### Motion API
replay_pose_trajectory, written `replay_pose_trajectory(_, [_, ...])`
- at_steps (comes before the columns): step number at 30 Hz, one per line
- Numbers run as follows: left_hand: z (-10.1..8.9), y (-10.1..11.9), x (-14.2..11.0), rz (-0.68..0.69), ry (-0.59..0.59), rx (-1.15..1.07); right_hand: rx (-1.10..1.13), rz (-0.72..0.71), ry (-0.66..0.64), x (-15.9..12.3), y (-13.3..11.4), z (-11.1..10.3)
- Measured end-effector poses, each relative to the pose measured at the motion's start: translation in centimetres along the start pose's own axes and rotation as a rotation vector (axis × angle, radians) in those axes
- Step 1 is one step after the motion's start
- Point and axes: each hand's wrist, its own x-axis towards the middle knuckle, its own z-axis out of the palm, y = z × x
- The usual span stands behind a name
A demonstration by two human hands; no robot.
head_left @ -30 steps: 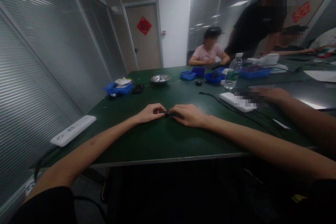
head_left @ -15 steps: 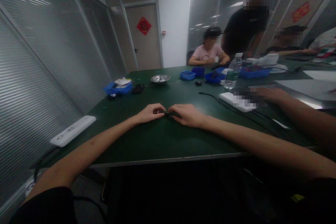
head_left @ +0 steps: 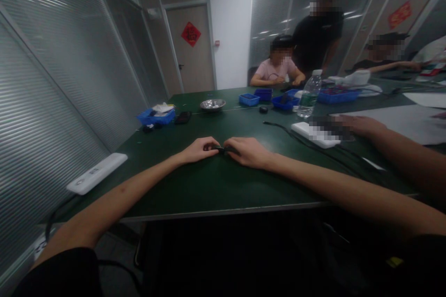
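Over the middle of the green table [head_left: 209,190], my two hands meet at a small dark, slim object [head_left: 220,149]. Its left end is pinched between the thumb and fingers of my left hand [head_left: 200,150]. My right hand [head_left: 249,152] closes on its right end, with fingers curled over it. A short dark stretch with a lighter spot shows between the fingertips; the rest is hidden, so its kind cannot be made out.
A white power strip [head_left: 97,174] lies left, another [head_left: 315,134] right beside a black cable [head_left: 278,126] and a co-worker's hand [head_left: 364,125]. Farther back are a metal bowl [head_left: 213,106], a blue tray [head_left: 156,117], a black mouse [head_left: 264,109] and a water bottle [head_left: 309,95].
My hands and the dark object stay almost still. The standing person in black has shifted left and lower. At right, white sheets near the co-worker's hand have moved.
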Motion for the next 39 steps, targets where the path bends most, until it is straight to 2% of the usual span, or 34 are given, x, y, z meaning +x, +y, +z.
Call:
replay_pose_trajectory(20, [-0.05,0.06,0.10,0.015,-0.011,-0.027,-0.043,0.139,-0.003,0.21,0.35,0.27])
replay_pose_trajectory(39, [-0.16,0.28,-0.01,0.020,-0.025,0.005,-0.067,0.197,-0.034,0.11,0.35,0.04])
